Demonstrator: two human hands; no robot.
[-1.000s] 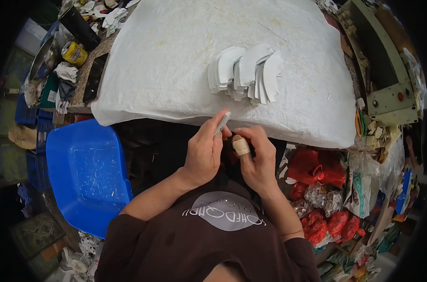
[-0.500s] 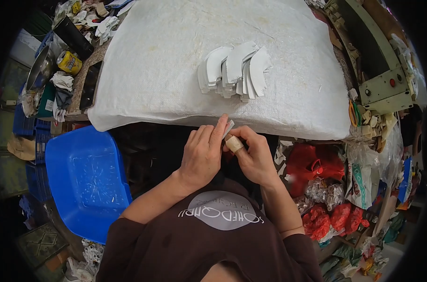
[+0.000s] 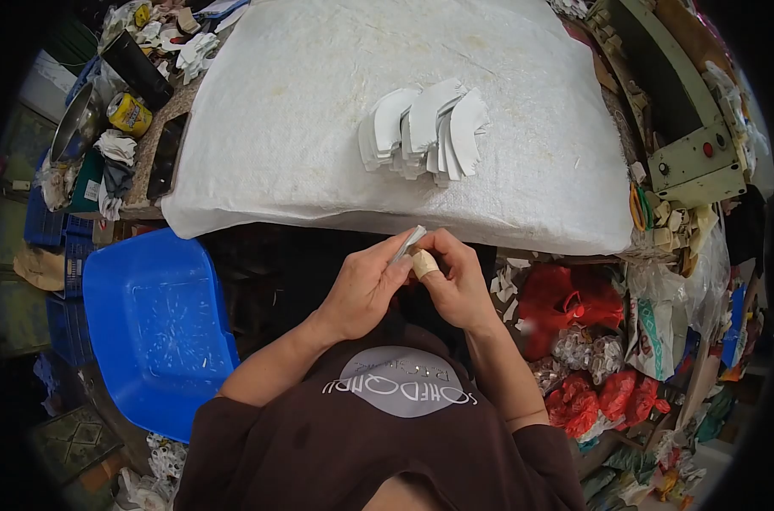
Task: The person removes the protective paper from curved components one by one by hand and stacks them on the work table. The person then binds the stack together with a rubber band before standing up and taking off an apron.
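Note:
My left hand [image 3: 359,288] is closed, pinching a small white curved piece [image 3: 411,242], seen nearly edge-on, between thumb and fingers. My right hand [image 3: 460,285] is curled against the piece's other side, its thumb wrapped in a beige covering [image 3: 424,263]. Both hands meet in front of the table's near edge, above my lap. The piece's lower part is hidden by my fingers; whether it is one layer or several I cannot make out. Beyond the hands, several stacks of white curved pieces [image 3: 424,123] with ragged ends rest on the white sheet [image 3: 285,111].
A blue plastic tub [image 3: 161,341] with white scraps stands at the lower left. A phone [image 3: 167,156], a yellow can [image 3: 129,114] and a metal bowl [image 3: 76,123] lie left. Right are a green metal machine [image 3: 698,166] and red plastic bags [image 3: 566,302].
My left hand has turned and its fingers have folded down from their raised position, the thumb now pressing on the white piece. The right hand has barely moved. The stacks stay in place.

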